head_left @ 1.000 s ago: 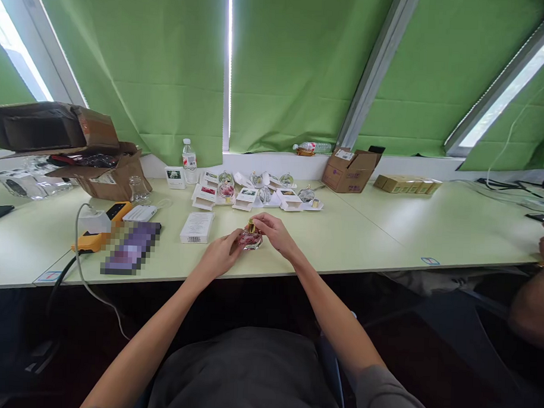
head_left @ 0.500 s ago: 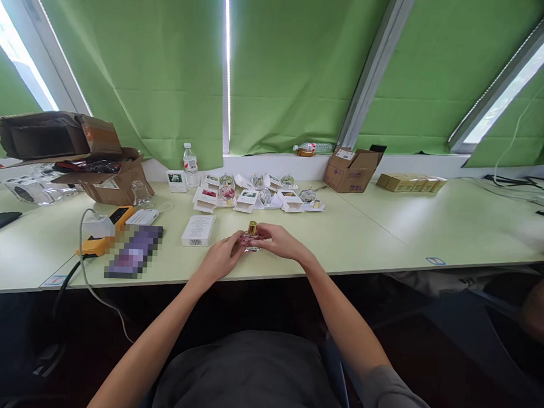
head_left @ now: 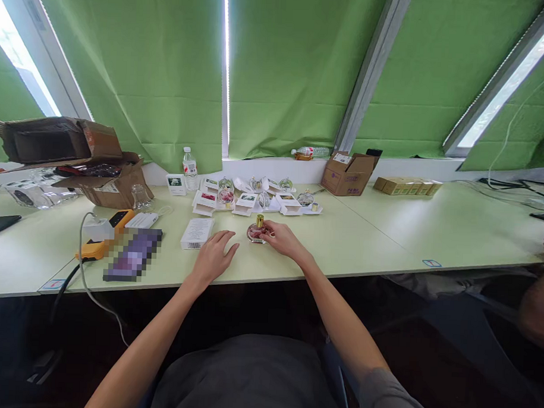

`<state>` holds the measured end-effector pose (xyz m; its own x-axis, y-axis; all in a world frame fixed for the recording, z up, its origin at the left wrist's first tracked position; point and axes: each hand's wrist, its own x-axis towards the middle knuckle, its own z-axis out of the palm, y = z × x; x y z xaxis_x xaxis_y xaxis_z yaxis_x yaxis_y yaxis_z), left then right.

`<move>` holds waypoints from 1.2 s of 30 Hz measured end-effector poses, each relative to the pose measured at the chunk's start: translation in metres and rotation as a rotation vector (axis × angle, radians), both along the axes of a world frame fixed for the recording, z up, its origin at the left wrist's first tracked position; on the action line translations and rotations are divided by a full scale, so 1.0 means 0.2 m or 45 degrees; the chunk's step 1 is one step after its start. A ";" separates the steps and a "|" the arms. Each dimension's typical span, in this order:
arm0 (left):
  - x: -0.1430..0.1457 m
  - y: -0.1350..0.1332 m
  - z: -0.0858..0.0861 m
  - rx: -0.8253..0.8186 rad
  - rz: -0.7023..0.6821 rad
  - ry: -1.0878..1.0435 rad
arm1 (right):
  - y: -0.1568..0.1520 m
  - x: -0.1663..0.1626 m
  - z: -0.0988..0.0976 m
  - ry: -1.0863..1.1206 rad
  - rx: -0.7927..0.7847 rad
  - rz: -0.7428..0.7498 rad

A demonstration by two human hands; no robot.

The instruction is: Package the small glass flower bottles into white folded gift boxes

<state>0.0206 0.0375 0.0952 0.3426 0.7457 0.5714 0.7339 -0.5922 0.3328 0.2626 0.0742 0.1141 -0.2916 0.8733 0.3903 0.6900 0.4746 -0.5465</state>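
Observation:
A round glass perfume bottle (head_left: 255, 234) with pinkish contents and a gold neck stands upright on the table (head_left: 342, 242). My right hand (head_left: 280, 238) grips its right side between thumb and fingers. Left of the bottle, my left hand (head_left: 213, 256) rests low over the tabletop, fingers apart and holding nothing. Its fingertips are close to a white box (head_left: 197, 233) with printed text and a barcode. Behind the bottle, several opened white cartons (head_left: 245, 203) lie among similar round bottles (head_left: 226, 194).
To the left are a pixelated phone (head_left: 134, 254), an orange power strip (head_left: 101, 245), cables and torn cardboard boxes (head_left: 116, 183). A water bottle (head_left: 190, 169) stands at the back. Farther right sit a brown carton (head_left: 348, 174) and wrapped yellow boxes (head_left: 406, 185). Another person's arm (head_left: 538, 308) shows at the right edge.
My left hand has let go of the perfume bottle and moved left toward the white box. The bottle, in my right hand, has shifted slightly right and away from me.

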 end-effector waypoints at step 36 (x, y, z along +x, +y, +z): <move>-0.22 0.08 0.09 -0.407 0.562 0.102 | -0.01 0.08 0.06 0.268 0.555 -0.509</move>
<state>-0.0242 0.0535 0.1122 -0.0085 0.9605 0.2781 0.9202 -0.1014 0.3782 0.2793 0.0731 0.1255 0.1467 0.6467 0.7485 0.7588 0.4118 -0.5045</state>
